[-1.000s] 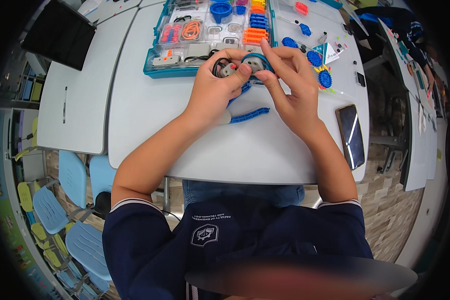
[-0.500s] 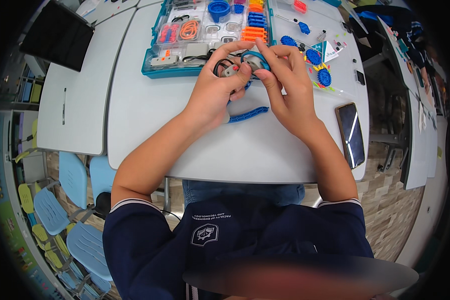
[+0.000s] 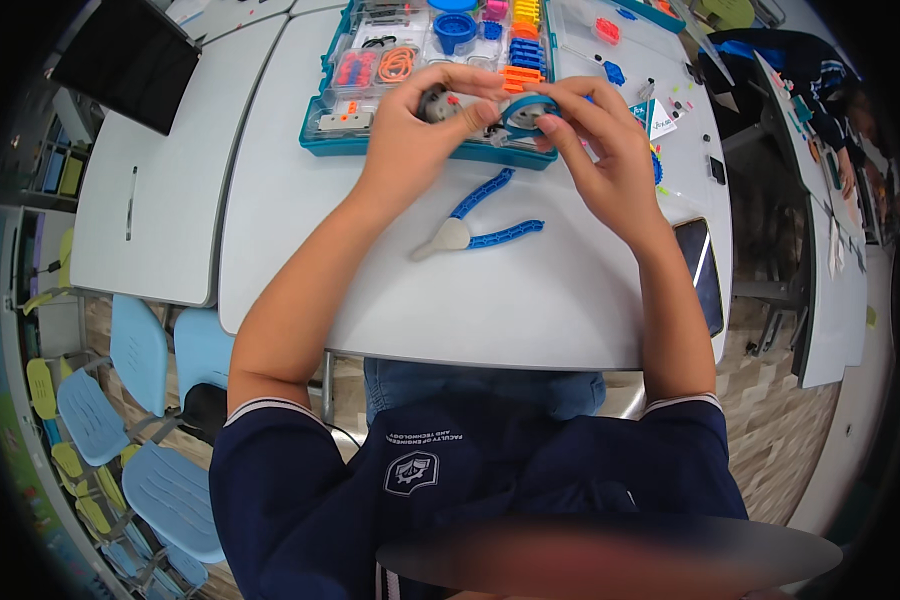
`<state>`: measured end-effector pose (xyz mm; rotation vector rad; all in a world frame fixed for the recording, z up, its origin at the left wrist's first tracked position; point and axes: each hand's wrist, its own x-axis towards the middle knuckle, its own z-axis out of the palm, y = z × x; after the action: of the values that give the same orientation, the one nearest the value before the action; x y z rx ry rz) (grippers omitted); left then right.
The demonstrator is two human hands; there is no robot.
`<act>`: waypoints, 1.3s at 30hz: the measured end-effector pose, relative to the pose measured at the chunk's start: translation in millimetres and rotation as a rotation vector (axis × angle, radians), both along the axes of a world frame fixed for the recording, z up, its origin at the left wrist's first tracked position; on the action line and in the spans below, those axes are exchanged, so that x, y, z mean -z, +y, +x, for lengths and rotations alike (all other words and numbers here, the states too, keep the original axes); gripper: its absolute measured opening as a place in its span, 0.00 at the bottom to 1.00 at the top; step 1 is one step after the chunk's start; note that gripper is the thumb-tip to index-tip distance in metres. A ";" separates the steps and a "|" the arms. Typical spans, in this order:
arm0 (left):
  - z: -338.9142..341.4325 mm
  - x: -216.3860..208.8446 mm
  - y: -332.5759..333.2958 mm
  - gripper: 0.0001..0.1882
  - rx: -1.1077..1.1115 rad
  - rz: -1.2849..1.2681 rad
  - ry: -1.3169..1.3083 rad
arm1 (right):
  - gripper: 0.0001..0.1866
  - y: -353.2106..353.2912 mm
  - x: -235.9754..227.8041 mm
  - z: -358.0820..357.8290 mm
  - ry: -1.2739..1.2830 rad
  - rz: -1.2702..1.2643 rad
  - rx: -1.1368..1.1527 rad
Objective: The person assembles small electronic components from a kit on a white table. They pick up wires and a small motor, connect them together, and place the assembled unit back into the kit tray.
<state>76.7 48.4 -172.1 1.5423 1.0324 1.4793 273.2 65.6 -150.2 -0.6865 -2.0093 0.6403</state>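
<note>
Over the front edge of the teal parts case, both of my hands hold small parts close together. My left hand is closed on a grey plastic piece with a dark round rim and a red pin; fingers cover some of it. In my right hand, thumb and fingers pinch a grey wheel with a teal rim. The two parts are side by side; whether they touch, I cannot tell. Below them on the white table lies a plier-like tool with a pale grey head and two blue handles spread apart.
Orange cords, a blue cup-shaped part and orange pieces fill the case. A phone lies at right, partly behind my forearm. Cards and loose small parts lie beyond it. A black monitor stands far left.
My hands have moved up and slightly apart, each still holding its part. The plier-like tool, partly hidden before, now shows fully. The whole view has shifted a little.
</note>
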 end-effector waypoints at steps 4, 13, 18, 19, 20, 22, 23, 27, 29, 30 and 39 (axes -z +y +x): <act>-26.8 -10.0 8.5 0.17 -0.101 -0.185 0.075 | 0.12 24.7 -6.4 -16.0 -0.018 0.086 -0.024; -59.2 -19.2 20.6 0.20 -0.019 -0.412 -0.064 | 0.12 74.4 3.1 -70.5 0.132 0.060 -0.135; -77.5 -30.4 51.1 0.18 -0.110 -0.419 -0.044 | 0.14 88.8 13.8 -77.6 -0.008 0.147 -0.122; -80.7 -33.6 59.8 0.19 -0.098 -0.398 0.050 | 0.15 91.2 15.0 -76.8 -0.051 0.213 -0.096; -82.5 -35.5 68.1 0.20 -0.111 -0.401 0.154 | 0.15 93.8 15.7 -75.7 -0.080 0.287 -0.083; -82.6 -35.9 82.1 0.24 -0.045 -0.345 0.283 | 0.16 99.7 16.5 -72.9 -0.119 0.280 -0.038; -82.8 -35.4 87.9 0.24 -0.046 -0.350 0.365 | 0.16 103.1 16.9 -71.4 -0.137 0.276 -0.026; -79.6 -21.7 100.2 0.30 -0.041 -0.174 0.537 | 0.15 116.6 22.0 -67.9 -0.198 0.298 -0.002; -79.3 -13.2 102.7 0.30 -0.064 -0.086 0.604 | 0.14 121.9 26.4 -67.6 -0.198 0.254 -0.019; -79.3 -9.8 103.8 0.30 -0.087 -0.044 0.641 | 0.14 124.0 28.4 -67.9 -0.179 0.213 -0.032; -81.2 -2.4 99.3 0.24 -0.210 0.016 0.907 | 0.11 131.8 31.4 -73.9 -0.333 0.330 -0.100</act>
<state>-4.5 147.7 -169.7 2.2323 1.7214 0.8711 199.3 197.4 -181.6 -0.5193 -2.3974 0.2474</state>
